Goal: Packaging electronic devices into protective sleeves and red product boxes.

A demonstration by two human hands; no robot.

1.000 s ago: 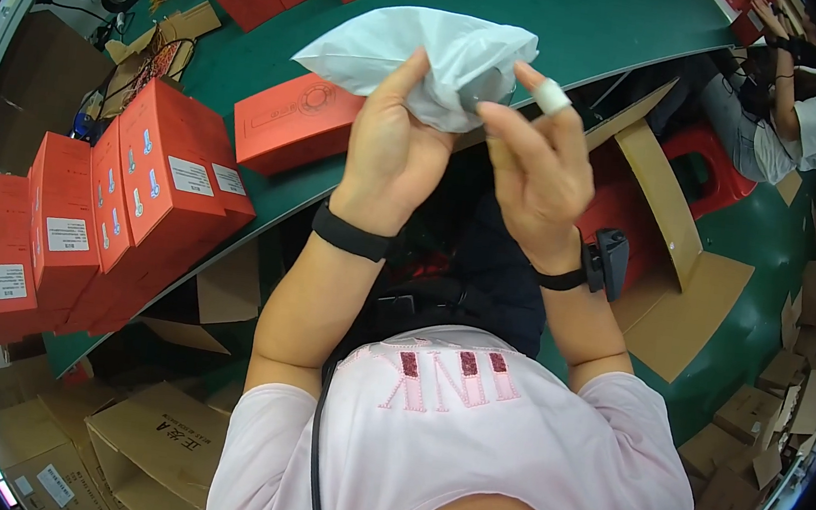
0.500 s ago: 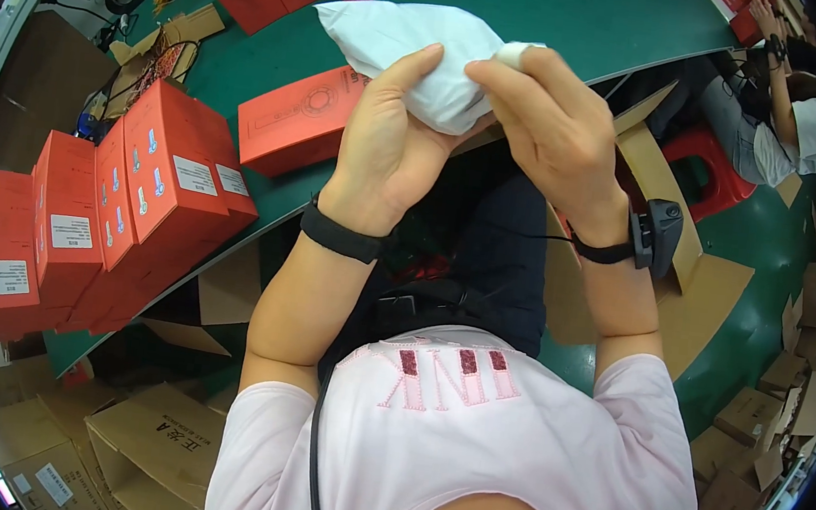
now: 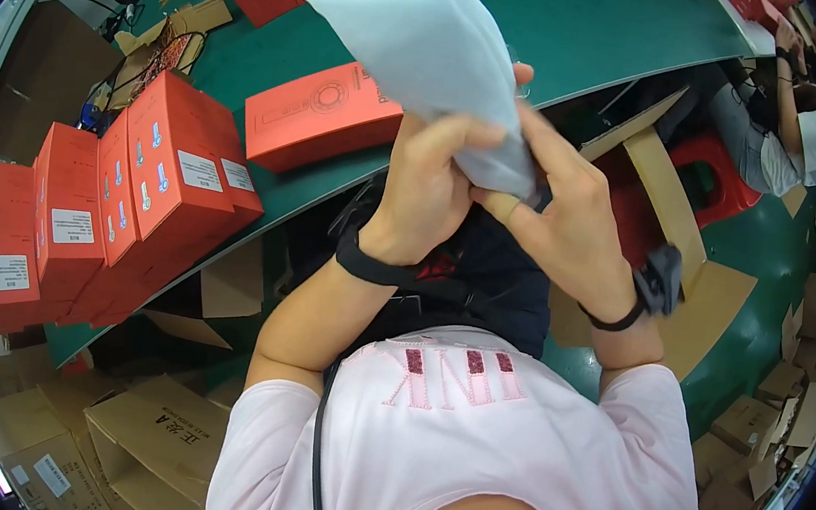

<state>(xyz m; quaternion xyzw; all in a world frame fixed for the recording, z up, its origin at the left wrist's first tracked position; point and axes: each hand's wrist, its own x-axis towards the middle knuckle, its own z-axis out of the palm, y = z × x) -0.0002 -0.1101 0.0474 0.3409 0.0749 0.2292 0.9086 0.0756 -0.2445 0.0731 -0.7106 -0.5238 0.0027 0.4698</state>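
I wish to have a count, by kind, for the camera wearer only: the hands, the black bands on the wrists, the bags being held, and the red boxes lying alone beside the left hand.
Left hand and right hand: 2
Black wristbands: 2
White plastic bag: 1
Red box: 1
Total: 6

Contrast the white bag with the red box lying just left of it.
The white bag looks soft and creased, while the red box has straight edges. The bag is held up by the left hand and right hand; the box lies on the green table. Both are partly hidden in this view.
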